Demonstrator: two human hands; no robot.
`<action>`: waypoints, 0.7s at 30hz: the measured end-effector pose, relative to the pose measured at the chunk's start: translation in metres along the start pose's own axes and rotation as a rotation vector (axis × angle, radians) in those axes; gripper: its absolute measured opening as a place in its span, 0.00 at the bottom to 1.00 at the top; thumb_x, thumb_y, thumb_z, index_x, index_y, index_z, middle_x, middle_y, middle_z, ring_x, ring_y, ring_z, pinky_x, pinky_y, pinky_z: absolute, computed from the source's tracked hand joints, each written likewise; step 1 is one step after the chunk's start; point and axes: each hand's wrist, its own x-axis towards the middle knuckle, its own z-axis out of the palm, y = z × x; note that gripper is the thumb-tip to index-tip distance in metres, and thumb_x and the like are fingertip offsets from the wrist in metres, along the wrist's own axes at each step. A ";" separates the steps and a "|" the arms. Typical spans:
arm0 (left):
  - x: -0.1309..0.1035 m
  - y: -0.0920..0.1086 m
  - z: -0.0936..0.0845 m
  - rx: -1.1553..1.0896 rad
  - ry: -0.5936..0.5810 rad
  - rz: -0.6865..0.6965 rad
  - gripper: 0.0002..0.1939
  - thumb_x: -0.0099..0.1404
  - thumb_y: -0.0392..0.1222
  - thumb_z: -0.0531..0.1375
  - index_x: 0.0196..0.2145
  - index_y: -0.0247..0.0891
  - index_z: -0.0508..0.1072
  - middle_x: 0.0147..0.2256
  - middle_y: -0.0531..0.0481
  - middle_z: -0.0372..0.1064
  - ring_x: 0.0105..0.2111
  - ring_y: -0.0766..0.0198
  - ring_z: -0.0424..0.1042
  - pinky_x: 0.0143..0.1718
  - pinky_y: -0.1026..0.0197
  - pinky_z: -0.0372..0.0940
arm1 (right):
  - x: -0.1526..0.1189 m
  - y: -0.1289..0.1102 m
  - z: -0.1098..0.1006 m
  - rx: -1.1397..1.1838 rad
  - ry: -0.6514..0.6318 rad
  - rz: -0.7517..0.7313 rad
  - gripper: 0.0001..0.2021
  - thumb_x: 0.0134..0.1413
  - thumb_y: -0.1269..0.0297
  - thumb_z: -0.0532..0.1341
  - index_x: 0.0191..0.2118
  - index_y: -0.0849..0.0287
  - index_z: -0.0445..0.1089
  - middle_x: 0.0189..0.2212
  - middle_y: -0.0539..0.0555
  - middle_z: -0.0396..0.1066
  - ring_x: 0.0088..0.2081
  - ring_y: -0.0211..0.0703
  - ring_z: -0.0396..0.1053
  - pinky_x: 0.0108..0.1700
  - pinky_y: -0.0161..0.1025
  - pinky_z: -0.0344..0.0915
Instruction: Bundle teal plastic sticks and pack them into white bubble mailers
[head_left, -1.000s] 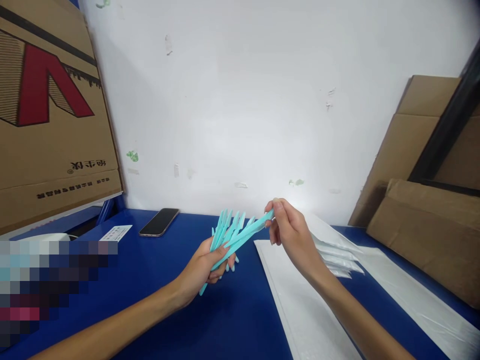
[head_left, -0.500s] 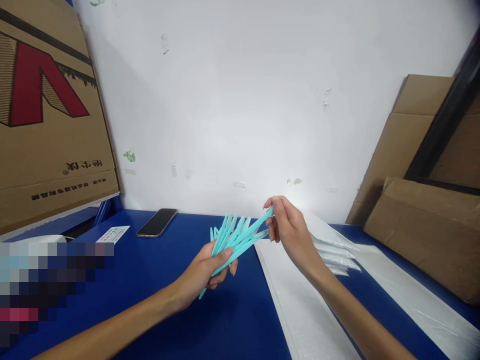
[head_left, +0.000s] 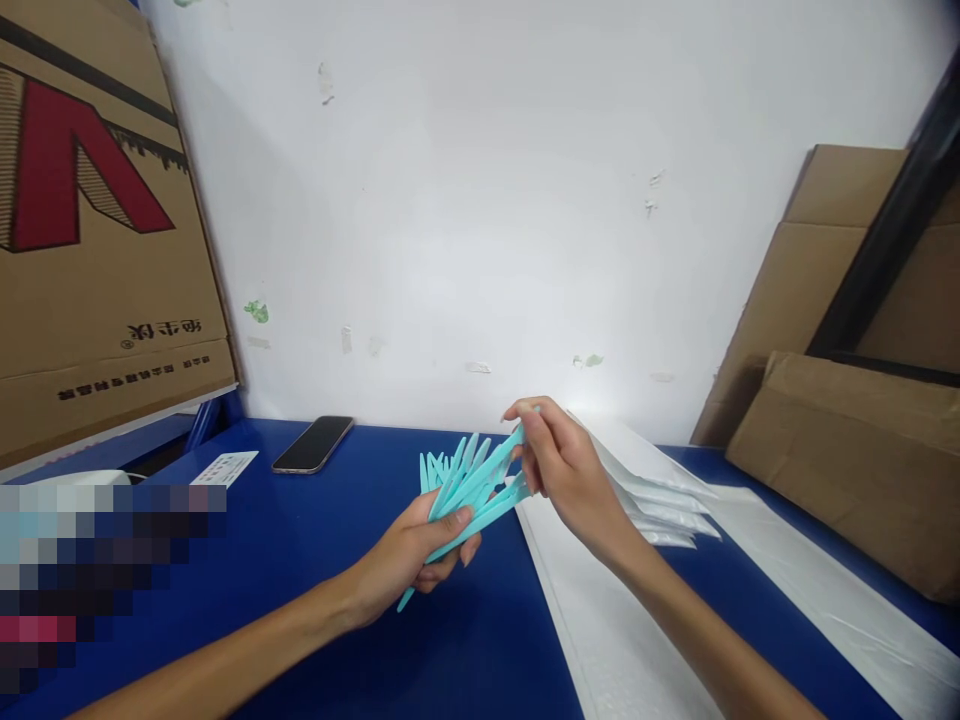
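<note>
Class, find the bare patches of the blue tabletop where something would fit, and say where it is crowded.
Bare blue tabletop lies between the black phone, the left hand gripping turquoise plastic sticks, and the white padded envelopes. The right side is crowded: envelopes, brown cardboard.

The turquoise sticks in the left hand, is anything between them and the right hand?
Nothing visible. The right hand already pinches the upper ends of the turquoise sticks, which the left hand grips fanned out above the blue table.

White wall (head_left: 487,200) behind blue table (head_left: 315,540); cardboard boxes (head_left: 847,460) right.
</note>
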 end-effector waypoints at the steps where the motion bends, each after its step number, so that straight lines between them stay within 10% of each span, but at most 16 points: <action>1: 0.000 -0.001 0.000 0.008 -0.005 0.000 0.20 0.69 0.56 0.56 0.31 0.36 0.66 0.25 0.56 0.60 0.17 0.76 0.46 0.16 0.68 0.40 | 0.000 0.000 0.000 -0.022 0.000 -0.012 0.17 0.67 0.49 0.50 0.43 0.54 0.69 0.14 0.43 0.56 0.23 0.39 0.66 0.27 0.33 0.62; 14: -0.003 -0.002 0.004 0.027 -0.049 -0.034 0.21 0.70 0.56 0.55 0.28 0.36 0.66 0.18 0.60 0.50 0.16 0.75 0.44 0.17 0.67 0.40 | -0.010 0.004 0.008 -0.688 -0.011 -0.278 0.15 0.66 0.52 0.55 0.51 0.49 0.73 0.44 0.53 0.71 0.42 0.45 0.69 0.42 0.39 0.63; 21: -0.004 0.006 0.005 -0.032 0.002 -0.038 0.17 0.70 0.55 0.56 0.35 0.36 0.64 0.27 0.55 0.62 0.17 0.77 0.45 0.17 0.69 0.40 | -0.006 0.006 0.005 -0.534 -0.062 -0.210 0.14 0.69 0.58 0.51 0.44 0.53 0.74 0.38 0.51 0.76 0.41 0.44 0.70 0.45 0.41 0.62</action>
